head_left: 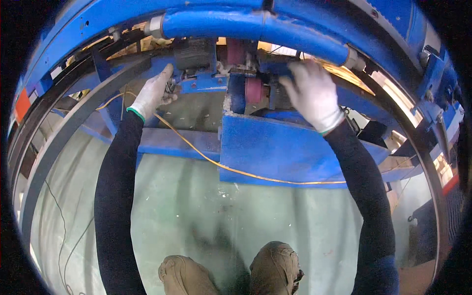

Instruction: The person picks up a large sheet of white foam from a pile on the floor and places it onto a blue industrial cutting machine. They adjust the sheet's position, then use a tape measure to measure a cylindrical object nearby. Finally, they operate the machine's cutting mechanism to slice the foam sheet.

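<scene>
My left hand (153, 92), in a white glove with a green cuff edge, is at the left end of a blue metal bracket (204, 84). Its fingers curl around a small metallic part that I cannot make out. My right hand (315, 92), gloved the same way and slightly blurred, is at the right of the machine with thumb and fingers apart. Nothing shows in its grasp. Between the hands sit a dull pink wheel (253, 90) and a second pink wheel (236, 51) behind it. A dark ribbed cylinder (192, 53) lies above the bracket.
A thick blue pipe (216, 24) crosses above both hands. Below them stands a blue metal panel (280, 147), with a yellow cable (196, 149) hanging across it. A curved grey rail (64, 128) runs along the left. My feet (275, 268) are on the pale green floor (206, 196).
</scene>
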The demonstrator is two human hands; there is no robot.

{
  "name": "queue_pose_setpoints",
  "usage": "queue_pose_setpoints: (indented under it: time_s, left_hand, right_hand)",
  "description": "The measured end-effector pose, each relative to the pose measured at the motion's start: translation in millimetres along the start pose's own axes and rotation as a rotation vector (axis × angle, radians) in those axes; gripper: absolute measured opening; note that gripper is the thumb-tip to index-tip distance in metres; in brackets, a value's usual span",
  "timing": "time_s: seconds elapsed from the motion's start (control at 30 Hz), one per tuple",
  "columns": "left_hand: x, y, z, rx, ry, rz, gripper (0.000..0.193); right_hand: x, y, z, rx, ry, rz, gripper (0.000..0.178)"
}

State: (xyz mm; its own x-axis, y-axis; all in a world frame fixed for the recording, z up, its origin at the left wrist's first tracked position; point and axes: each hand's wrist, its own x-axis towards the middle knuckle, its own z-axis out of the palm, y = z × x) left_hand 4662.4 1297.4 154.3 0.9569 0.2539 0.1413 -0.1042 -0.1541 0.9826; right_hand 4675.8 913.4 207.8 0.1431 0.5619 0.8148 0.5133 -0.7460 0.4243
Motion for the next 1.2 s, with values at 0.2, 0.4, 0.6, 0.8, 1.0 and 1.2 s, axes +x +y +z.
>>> queue_pose_setpoints:
  time_s: [0.2,0.4,0.6,0.8,1.0,1.2]
  left_hand:
    - [0,-1,6,-0.03,0.023,0.004,0.055]
    - [-7,6,7,-0.006,0.017,0.007,0.056]
    - [-7,2,4,0.035,0.013,0.032,0.058]
    - [-5,1,8,0.017,0.026,0.021,0.054]
    - [8,-10,-1,-0.031,-0.084,0.139,0.045]
    - [1,-16,-2,-0.104,-0.17,0.318,0.055]
  right_hand:
    - [-12,25,18,-0.077,-0.004,-0.004,0.009]
    - [0,25,30,-0.138,-0.07,-0.005,0.019]
    - [0,21,22,-0.197,-0.083,0.001,0.027]
    - [4,25,17,-0.222,-0.197,0.03,0.023]
    - [4,28,27,-0.186,-0.035,-0.021,0.03]
    - [-22,93,31,-0.101,0.023,0.368,0.046]
